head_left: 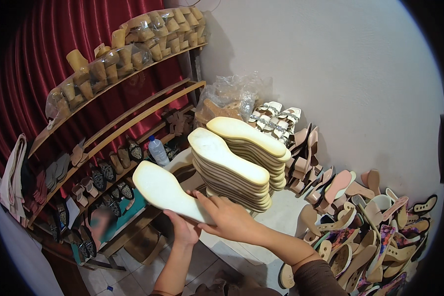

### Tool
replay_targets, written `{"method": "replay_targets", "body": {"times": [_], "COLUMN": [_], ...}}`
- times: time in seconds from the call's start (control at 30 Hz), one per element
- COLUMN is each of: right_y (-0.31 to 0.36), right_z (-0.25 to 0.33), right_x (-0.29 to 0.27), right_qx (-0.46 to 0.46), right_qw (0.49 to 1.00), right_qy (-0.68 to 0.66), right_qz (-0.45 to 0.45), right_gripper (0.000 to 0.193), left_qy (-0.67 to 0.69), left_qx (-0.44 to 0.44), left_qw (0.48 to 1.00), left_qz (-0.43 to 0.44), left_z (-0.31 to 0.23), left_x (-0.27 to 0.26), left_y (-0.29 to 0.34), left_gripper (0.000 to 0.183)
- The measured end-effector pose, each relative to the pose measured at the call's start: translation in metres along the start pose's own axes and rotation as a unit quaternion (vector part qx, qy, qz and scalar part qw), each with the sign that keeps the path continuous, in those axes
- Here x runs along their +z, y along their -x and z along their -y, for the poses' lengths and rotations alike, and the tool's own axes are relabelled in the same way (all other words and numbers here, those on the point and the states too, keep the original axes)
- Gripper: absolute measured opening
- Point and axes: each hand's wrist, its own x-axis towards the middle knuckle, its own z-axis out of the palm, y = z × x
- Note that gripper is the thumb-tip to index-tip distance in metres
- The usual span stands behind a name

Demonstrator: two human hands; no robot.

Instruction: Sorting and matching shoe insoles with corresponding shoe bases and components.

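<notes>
**Beside a tall stack of white, foot-shaped soles with yellowish edges (232, 175), a single matching white sole (163, 188) was held up**

The single sole was to the left of the stack, its broad toe end pointing to the upper left and its narrower end toward the person's right hand (230, 217). That hand was closed on the narrower end, fingers laid across the upper face. The left hand (185, 230) also gripped the sole, its thumb along the near edge; its other fingers were mostly hidden.

A second stack of similar pale soles (249, 135) stood just behind the first and to its right. Both rose above a smooth white tabletop (281, 217).

On the right lay a jumbled heap of pink, tan and multicoloured sandals and soles (362, 237). Behind the stacks were white strapped sandals (276, 118) and a crinkled clear plastic bag (237, 93). A curved-looking wooden rack (143, 112) stood on the left before a dark red pleated curtain (98, 24), with tan block-shaped heels (165, 32) along its top and a clear, blue-capped plastic bottle (158, 152) near its lower shelves.
</notes>
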Motion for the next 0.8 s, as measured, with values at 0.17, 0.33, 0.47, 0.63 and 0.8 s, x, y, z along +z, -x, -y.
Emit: {"method": "replay_targets", "body": {"times": [0.17,0.33,0.47,0.63,0.8], "right_y": [0.003,-0.004,-0.013,-0.024,-0.022], "right_z": [-0.001,0.002,-0.014,-0.048,-0.064], "right_x": [-0.024,-0.067,-0.095,-0.099,-0.080], "right_qx": [-0.011,0.046,0.040,0.131,0.138], "right_qw": [0.999,0.991,0.982,0.983,0.982], "right_qy": [0.042,0.119,0.148,0.103,0.092], "right_qz": [-0.014,-0.038,-0.106,-0.077,-0.092], "right_gripper": [0.057,0.054,0.048,0.048,0.049], "left_qy": [0.185,0.071,-0.162,-0.312,-0.379], "left_qx": [0.007,-0.003,0.088,0.069,0.047], "left_qw": [0.979,0.997,0.983,0.946,0.922], "left_qz": [0.082,0.008,0.008,0.045,0.068], "left_z": [-0.024,-0.038,-0.055,-0.040,-0.031], "left_x": [0.003,0.008,0.015,0.023,0.017], "left_y": [-0.032,-0.074,-0.122,-0.168,-0.181], "left_gripper": [0.092,0.056,0.060,0.060,0.054]}}
